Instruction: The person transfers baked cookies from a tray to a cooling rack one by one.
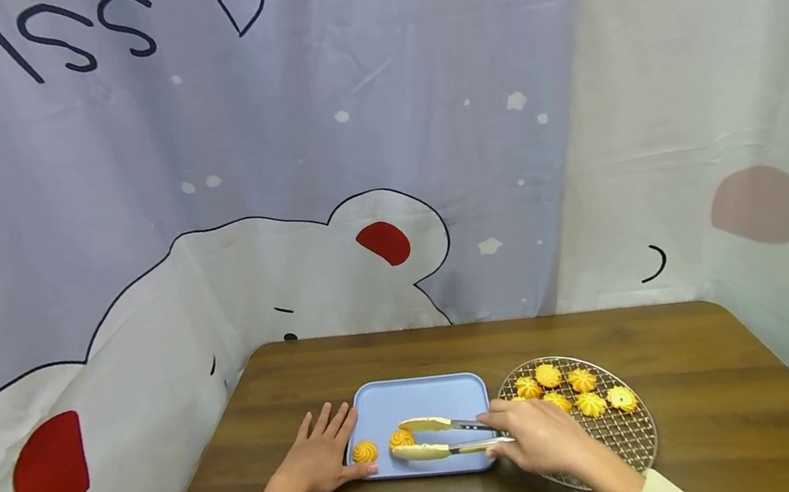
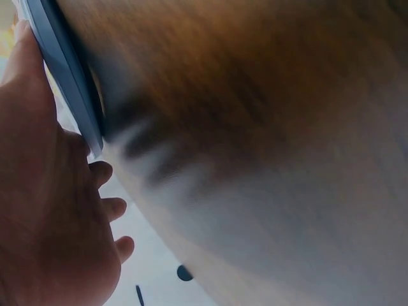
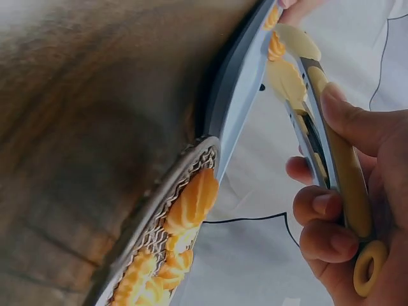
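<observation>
My left hand [image 1: 320,455] lies with fingers spread at the left edge of a light blue tray [image 1: 427,397], its thumb along the front left corner. In the right wrist view, my right hand [image 3: 357,197] grips yellow-and-metal tongs [image 3: 347,172] that have a ring at the handle end. The tongs' pale yellow tips stand apart, one on each side of a swirled golden cookie [image 1: 401,437] on the tray. Whether they touch it I cannot tell. Another swirled cookie [image 1: 365,452] sits in the tray's front left corner, close to my left thumb.
A round wire rack [image 1: 632,441] stands right of the tray, partly under my right forearm. Several golden piped cookies [image 1: 591,404] lie on its back half. Both stand on a brown wooden table [image 1: 719,402], with a printed curtain [image 1: 420,108] behind.
</observation>
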The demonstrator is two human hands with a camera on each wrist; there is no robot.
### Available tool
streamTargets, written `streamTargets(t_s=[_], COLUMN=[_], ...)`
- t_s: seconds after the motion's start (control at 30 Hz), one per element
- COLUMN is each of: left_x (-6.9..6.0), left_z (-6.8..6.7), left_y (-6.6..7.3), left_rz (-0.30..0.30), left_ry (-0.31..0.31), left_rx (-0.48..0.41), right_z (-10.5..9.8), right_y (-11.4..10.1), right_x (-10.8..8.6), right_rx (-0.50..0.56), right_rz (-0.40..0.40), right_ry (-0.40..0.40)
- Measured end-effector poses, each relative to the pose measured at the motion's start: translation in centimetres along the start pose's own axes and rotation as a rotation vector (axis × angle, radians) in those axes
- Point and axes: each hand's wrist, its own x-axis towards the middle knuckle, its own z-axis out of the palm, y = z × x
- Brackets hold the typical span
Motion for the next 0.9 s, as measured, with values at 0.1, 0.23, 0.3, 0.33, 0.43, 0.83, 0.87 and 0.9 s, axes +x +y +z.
streamTargets(t_s=[0.1,0.23,0.3,0.33,0.43,0.83,0.87,0.9], left_x=[0.1,0.1,0.0,0.0,-0.1,-0.1,0.0,0.0], left_z=[0.0,-0.1,-0.2,-0.2,-0.2,0.1,0.1,0.2], left_y=[0.0,0.1,0.2,0.2,0.3,0.3,0.2,0.2], left_rz=[0.007,-0.003,-0.008,-0.010,-0.015,-0.016,-0.015,-0.013], left_ry=[0.007,0.001,-0.001,-0.003,-0.002,0.000,0.003,0.006], left_rx=[0.000,0.006,0.006,0.009,0.012,0.004,0.003,0.001], right_z=[-0.1,-0.2,-0.3,-0.4,-0.5,-1.1,-1.2,-1.2], right_y=[0.1,0.2,0.3,0.3,0.4,1.0,1.0,1.0], right_x=[-0.7,-1.5,-1.9,-2.1,-2.7,-5.0,-5.1,-5.3], right_rx=[-0.007,-0.016,-0.017,-0.015,0.000,-0.013,-0.024,-0.036], right_rz=[0.007,0.010,0.013,0.014,0.021,0.045,0.045,0.045], right_ry=[0.027,0.069,0.087,0.097,0.114,0.121,0.124,0.127])
